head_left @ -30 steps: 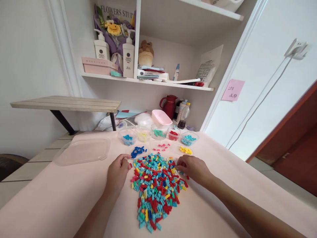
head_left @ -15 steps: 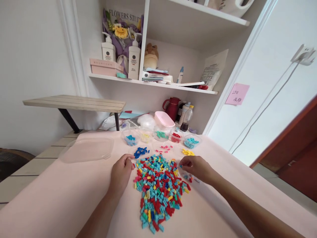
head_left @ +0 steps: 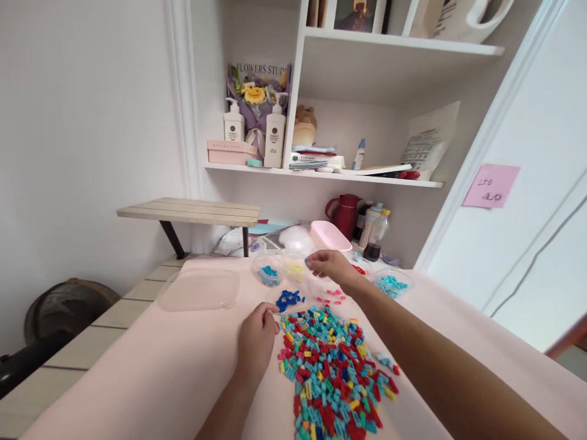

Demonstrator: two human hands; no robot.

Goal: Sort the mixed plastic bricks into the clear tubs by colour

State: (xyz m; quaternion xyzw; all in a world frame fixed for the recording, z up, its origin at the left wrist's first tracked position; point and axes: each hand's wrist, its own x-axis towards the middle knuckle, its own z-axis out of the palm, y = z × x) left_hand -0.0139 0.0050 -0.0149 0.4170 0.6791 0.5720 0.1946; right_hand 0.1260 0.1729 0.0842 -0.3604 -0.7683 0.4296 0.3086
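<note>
A heap of small toy bricks (head_left: 334,373) in red, light blue, yellow and green lies on the pink cloth. My right hand (head_left: 332,267) hangs over the back row of clear tubs, its fingertips pinching a tiny blue brick (head_left: 307,261). Just left of it are pale yellow bricks (head_left: 296,269) and blue bricks (head_left: 269,272). My left hand (head_left: 257,335) rests closed at the heap's left edge; a red bit shows at its fingertips, too small to name. Dark blue bricks (head_left: 288,300) and pink bricks (head_left: 332,297) lie behind the heap. My right forearm hides the yellow bricks.
Right of my right hand are red bricks (head_left: 359,269) and light blue bricks (head_left: 389,283) in tubs. A clear lid (head_left: 199,290) lies at the left. Behind the tubs stand a pink basin (head_left: 331,236), a dark red jug (head_left: 345,217) and bottles (head_left: 378,232).
My right hand has moved from the heap's right edge, forward and left to over the back tubs, with the blue brick. My left hand stays beside the heap. The view has shifted left and up.
</note>
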